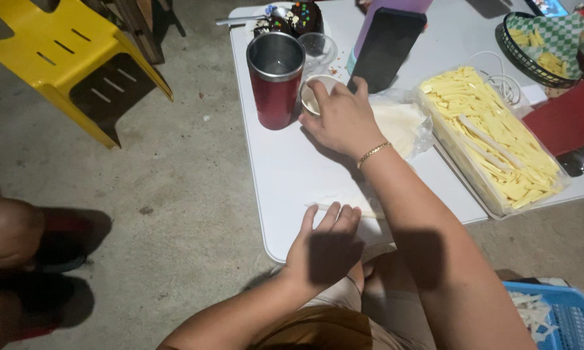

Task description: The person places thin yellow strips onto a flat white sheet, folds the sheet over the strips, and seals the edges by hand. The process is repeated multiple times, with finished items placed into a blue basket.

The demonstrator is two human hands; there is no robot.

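Two hands busy: right hand [343, 120] grips small white cup [314, 94]; left hand [324, 243] rests loose-fingered on thin white wrapper [350, 206]

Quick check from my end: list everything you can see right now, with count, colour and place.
table: one, white, centre
tumbler: one, red with steel rim, table's left part
small cup: one, white, beside the tumbler
clear cup: one, behind the small cup
phone: one, black, propped upright at table's back
clear tray of cheese-like sticks: one, pale yellow, table's right
plastic bag of wrappers: one, whitish, mid-table
wrapper sheet: one, pale, near edge
checked basket: one, green-white, top right
chair: one, yellow, top left
crate: one, blue, bottom right
right hand: on the small cup
left hand: touching the wrapper sheet
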